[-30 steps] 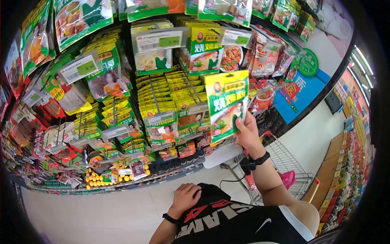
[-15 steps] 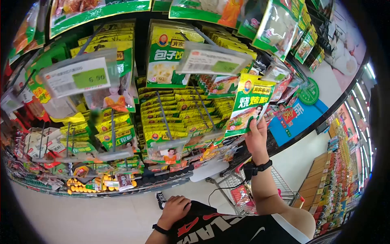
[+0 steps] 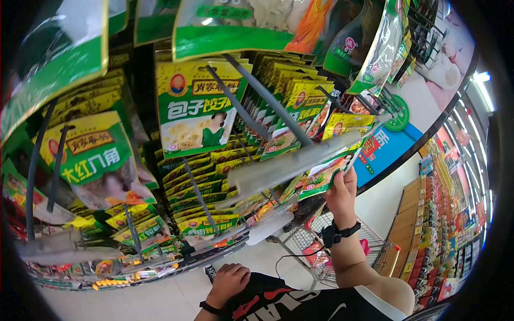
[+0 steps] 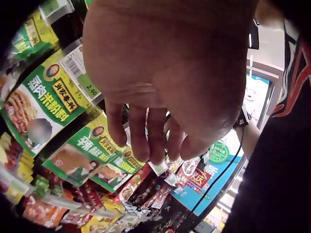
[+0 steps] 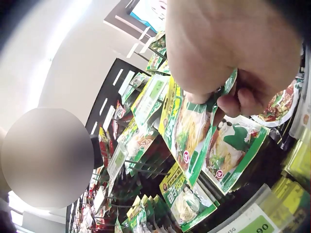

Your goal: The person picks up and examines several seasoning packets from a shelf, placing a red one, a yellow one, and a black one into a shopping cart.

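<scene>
My right hand (image 3: 342, 195) pinches a yellow and green seasoning packet (image 3: 321, 179) by its lower right edge, thumb in front. A tilted price tag holder (image 3: 294, 160) crosses in front of the packet's middle in the head view. Just behind it hangs a row of similar yellow and green packets (image 3: 293, 115). In the right wrist view the held packet (image 5: 187, 133) overlaps another packet (image 5: 231, 150) on the rack. My left hand (image 3: 229, 283) lies low against the black shirt, its fingers (image 4: 141, 133) relaxed and holding nothing.
Metal hooks with price tags stick out from the rack, hung with packets such as a dumpling seasoning packet (image 3: 195, 109) and a star anise packet (image 3: 96, 166). A shopping cart (image 3: 316, 235) stands at the lower right. Stocked shelves (image 3: 444, 214) line the far right.
My right hand has carried the packet toward the rack, where a price tag holder now covers part of it. The head view has moved closer to the hanging packets. The left hand stays low.
</scene>
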{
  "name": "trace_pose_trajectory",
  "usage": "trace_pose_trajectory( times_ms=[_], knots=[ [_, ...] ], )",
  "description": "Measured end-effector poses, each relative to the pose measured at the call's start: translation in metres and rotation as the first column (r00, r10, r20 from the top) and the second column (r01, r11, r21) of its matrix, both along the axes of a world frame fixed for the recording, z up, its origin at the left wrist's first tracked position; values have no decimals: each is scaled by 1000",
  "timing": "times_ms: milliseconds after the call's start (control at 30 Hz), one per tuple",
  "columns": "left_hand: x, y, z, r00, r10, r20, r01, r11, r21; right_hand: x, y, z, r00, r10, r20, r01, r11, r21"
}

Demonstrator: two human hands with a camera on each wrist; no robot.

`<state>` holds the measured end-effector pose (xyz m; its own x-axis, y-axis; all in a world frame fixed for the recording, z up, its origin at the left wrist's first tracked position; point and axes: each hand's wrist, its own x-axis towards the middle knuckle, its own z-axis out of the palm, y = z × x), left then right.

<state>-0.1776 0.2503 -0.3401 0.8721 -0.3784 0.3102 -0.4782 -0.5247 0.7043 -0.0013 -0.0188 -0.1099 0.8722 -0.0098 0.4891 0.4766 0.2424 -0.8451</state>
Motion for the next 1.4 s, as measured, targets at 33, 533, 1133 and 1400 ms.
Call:
trace_pose_trajectory(
  times_ms=[33,533,1133,1400],
  knots=[
    [3,-1,0,1000,-7,10,7,1000,-9,0,0,1,1000,-8,-6,8,1000,0],
    [17,17,3,997,-38,-70,45,993,106,3,-4,-2,990,-117,-73,107,986,-124],
    [0,44,17,996,-81,-46,87,983,159,-13,19,4,979,-170,-114,170,985,-16],
    [6,59,21,992,-116,-56,125,970,209,-10,5,-5,983,-102,-152,100,995,-25]
  ],
)
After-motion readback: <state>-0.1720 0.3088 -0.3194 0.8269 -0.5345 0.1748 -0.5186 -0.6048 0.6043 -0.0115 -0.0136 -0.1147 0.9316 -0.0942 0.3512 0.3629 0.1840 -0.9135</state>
